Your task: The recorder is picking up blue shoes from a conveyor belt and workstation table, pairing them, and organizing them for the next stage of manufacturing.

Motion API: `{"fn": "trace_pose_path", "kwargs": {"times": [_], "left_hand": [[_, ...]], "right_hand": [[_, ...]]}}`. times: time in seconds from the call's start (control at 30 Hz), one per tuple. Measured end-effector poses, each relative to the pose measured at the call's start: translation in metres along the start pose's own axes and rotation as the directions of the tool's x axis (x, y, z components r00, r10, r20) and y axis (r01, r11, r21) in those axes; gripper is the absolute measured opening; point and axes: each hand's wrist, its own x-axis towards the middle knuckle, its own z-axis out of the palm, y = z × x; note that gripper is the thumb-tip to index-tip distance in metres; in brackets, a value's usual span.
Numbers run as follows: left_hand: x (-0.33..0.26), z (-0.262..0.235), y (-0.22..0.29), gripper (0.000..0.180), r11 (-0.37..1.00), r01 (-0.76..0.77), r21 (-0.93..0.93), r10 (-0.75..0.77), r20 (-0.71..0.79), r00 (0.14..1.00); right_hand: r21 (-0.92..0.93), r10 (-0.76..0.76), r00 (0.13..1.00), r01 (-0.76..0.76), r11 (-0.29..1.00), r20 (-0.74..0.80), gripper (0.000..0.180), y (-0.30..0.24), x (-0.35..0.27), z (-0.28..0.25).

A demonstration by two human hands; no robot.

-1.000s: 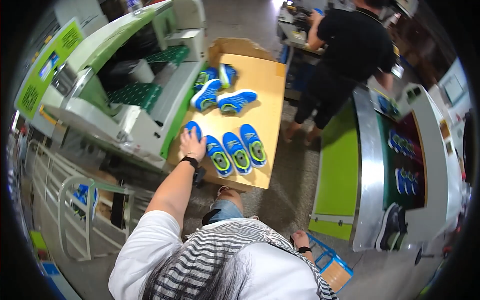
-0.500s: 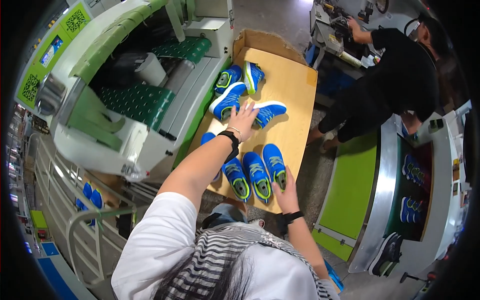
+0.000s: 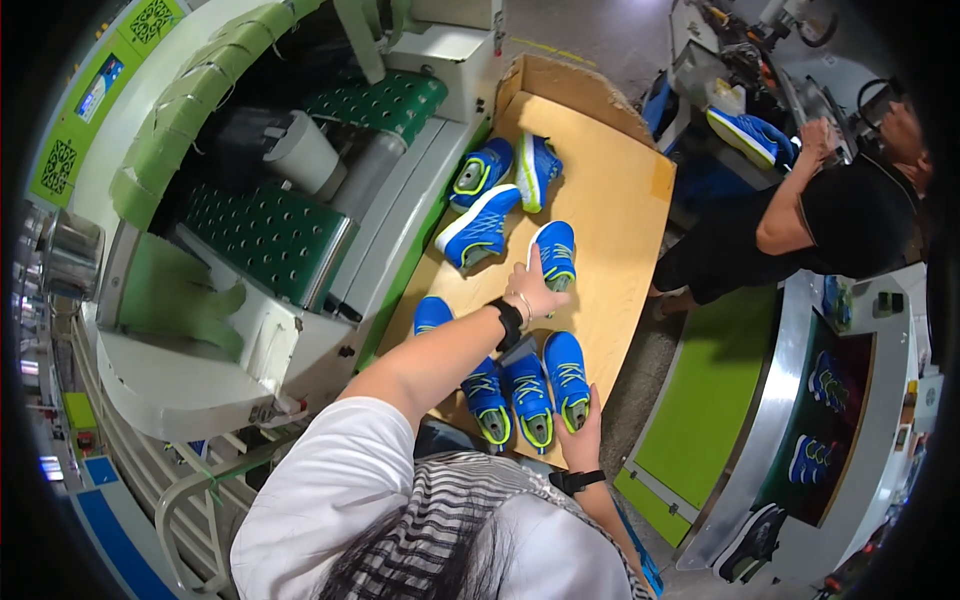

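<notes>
My left hand (image 3: pixel 537 292) is closed round the heel end of a blue sneaker (image 3: pixel 556 248) with lime lining, its toe pointing away from me. My right hand (image 3: pixel 582 438) grips the heel of another blue sneaker (image 3: pixel 567 372), the rightmost of the near row. Beside that one sit two more sneakers, a middle sneaker (image 3: pixel 527 392) and a left sneaker (image 3: pixel 485 398), toes away. My left forearm partly covers one more sneaker (image 3: pixel 432 315). Farther off lie a tilted sneaker (image 3: pixel 478 228), a sneaker on its side (image 3: pixel 538 172) and an upright sneaker (image 3: pixel 483 174).
The sneakers rest on a wooden board (image 3: pixel 610 220) with a cardboard edge (image 3: pixel 570 82) at its far end. Left of it stands a machine with a green perforated belt (image 3: pixel 265 235). At right, a person in black (image 3: pixel 790 220) works near a sneaker (image 3: pixel 750 138); a green panel (image 3: pixel 705 400) stands nearer.
The sneaker at my left hand has turned from lying sideways to pointing away, and my hand now grips it. My right hand stays at its sneaker. The other person's hand is now beside a sneaker.
</notes>
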Motion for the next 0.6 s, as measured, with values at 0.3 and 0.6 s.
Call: {"fn": "trace_pose_path", "kwargs": {"times": [0.3, 0.6], "left_hand": [[-0.041, 0.019, -0.05, 0.104, 0.946, -0.284, -0.156, 0.25, -0.206, 0.946], [-0.028, 0.026, -0.046, 0.094, 0.755, -0.257, -0.604, 0.147, -0.225, 0.963]], "right_hand": [[0.073, -0.013, 0.997, 0.008, 0.997, 0.077, 0.082, -0.01, 0.029, -0.028], [0.238, -0.074, 0.997, 0.081, 0.968, -0.038, 0.074, -0.01, 0.106, -0.037]]}}
